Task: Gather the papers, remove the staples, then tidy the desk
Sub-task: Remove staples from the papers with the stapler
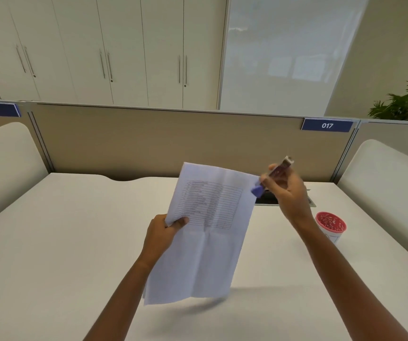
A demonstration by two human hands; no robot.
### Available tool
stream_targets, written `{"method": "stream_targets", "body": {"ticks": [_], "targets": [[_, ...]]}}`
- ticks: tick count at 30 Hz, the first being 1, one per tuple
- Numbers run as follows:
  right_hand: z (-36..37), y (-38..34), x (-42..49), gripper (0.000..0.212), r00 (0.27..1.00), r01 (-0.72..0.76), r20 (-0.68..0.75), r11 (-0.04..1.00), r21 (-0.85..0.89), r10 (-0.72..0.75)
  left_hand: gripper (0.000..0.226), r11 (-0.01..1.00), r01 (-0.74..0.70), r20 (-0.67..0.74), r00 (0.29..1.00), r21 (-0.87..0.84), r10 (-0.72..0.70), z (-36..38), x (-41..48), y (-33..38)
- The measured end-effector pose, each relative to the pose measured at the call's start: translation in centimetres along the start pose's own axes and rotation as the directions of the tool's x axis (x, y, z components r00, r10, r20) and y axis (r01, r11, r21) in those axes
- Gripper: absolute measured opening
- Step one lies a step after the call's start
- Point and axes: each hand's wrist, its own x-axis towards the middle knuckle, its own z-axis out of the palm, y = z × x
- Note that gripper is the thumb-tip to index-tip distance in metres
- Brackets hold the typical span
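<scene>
I hold a stack of white papers [205, 232] with a printed table up above the white desk [50, 242]. My left hand [164, 232] pinches the stack's left edge. My right hand [289, 190] grips a staple remover [275, 174] with a purple tip and a metal end. Its purple tip touches the papers' upper right corner. Whether a staple sits there is too small to tell.
A red-lidded white cup [330, 226] stands on the desk at the right. A dark cable slot [269, 199] lies behind my right hand. A beige partition [148, 141] closes the desk's far edge; white side panels flank it.
</scene>
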Motion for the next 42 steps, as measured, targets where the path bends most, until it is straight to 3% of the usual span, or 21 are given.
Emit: {"method": "stream_targets", "body": {"ticks": [3, 5, 8, 10, 15, 19, 23, 25, 27, 29, 31, 33, 36, 39, 42], "targets": [[-1.1, 5.4, -1.4, 0.033, 0.975, -0.214, 0.006, 0.938, -0.274, 0.224, 0.032, 0.995, 0.046, -0.008, 0.999, -0.086, -0.047, -0.3, -0.1, 0.1], [-1.6, 8.9, -2.9, 0.038, 0.915, -0.334, 0.039, 0.810, -0.482, 0.401, 0.047, 0.989, 0.080, 0.000, 0.997, -0.126, -0.080, -0.3, -0.2, 0.1], [-2.3, 13.4, -5.5, 0.041, 0.832, -0.390, 0.014, 0.603, -0.696, 0.555, 0.052, 0.975, 0.110, 0.009, 0.994, -0.192, -0.111, -0.2, -0.3, 0.0], [-2.8, 15.6, -7.2, 0.038, 0.789, -0.385, -0.007, 0.486, -0.784, 0.614, 0.042, 0.960, 0.129, 0.027, 0.992, -0.247, -0.126, -0.1, -0.3, -0.2], [-3.8, 18.8, -10.5, 0.025, 0.702, -0.359, -0.035, 0.312, -0.880, 0.711, 0.008, 0.925, 0.155, 0.045, 0.988, -0.346, -0.149, 0.5, -0.7, -0.1], [-4.1, 19.4, -11.3, 0.029, 0.693, -0.355, -0.057, 0.271, -0.894, 0.719, 0.014, 0.911, 0.169, 0.047, 0.985, -0.377, -0.163, 0.6, -0.9, -0.4], [-3.8, 19.1, -10.9, 0.037, 0.700, -0.307, -0.053, 0.232, -0.923, 0.712, 0.005, 0.900, 0.178, 0.058, 0.984, -0.398, -0.170, 0.8, -0.9, -0.7], [-3.4, 18.1, -9.9, 0.045, 0.736, -0.315, -0.041, 0.288, -0.904, 0.676, 0.008, 0.895, 0.186, 0.075, 0.983, -0.405, -0.170, 0.8, -1.0, -0.7], [-2.6, 16.0, -8.3, 0.065, 0.794, -0.347, 0.022, 0.482, -0.805, 0.608, 0.012, 0.891, 0.198, 0.095, 0.980, -0.409, -0.174, 0.9, -1.0, -0.6], [-1.3, 13.0, -6.6, 0.084, 0.824, -0.425, 0.086, 0.711, -0.560, 0.560, 0.013, 0.889, 0.202, 0.108, 0.979, -0.410, -0.172, 1.0, -1.1, -0.5], [0.1, 10.5, -5.0, 0.075, 0.801, -0.540, 0.192, 0.822, -0.180, 0.567, 0.018, 0.886, 0.200, 0.124, 0.979, -0.417, -0.163, 1.1, -1.1, -0.5], [1.1, 8.2, -4.2, 0.045, 0.828, -0.517, 0.276, 0.855, 0.041, 0.488, 0.019, 0.884, 0.197, 0.137, 0.979, -0.423, -0.152, 1.1, -1.2, -0.4], [2.0, 7.2, -3.6, 0.017, 0.896, -0.403, 0.260, 0.904, 0.141, 0.359, 0.019, 0.884, 0.191, 0.153, 0.979, -0.427, -0.138, 1.1, -1.4, -0.5], [2.8, 7.3, -3.6, 0.028, 0.909, -0.394, 0.225, 0.900, 0.186, 0.351, 0.025, 0.885, 0.190, 0.163, 0.978, -0.425, -0.132, 0.5, -1.4, -0.4], [3.1, 7.7, -3.9, 0.036, 0.872, -0.479, 0.253, 0.837, 0.265, 0.419, 0.016, 0.900, 0.169, 0.197, 0.976, -0.402, -0.095, 0.0, -1.4, -0.2]]}}
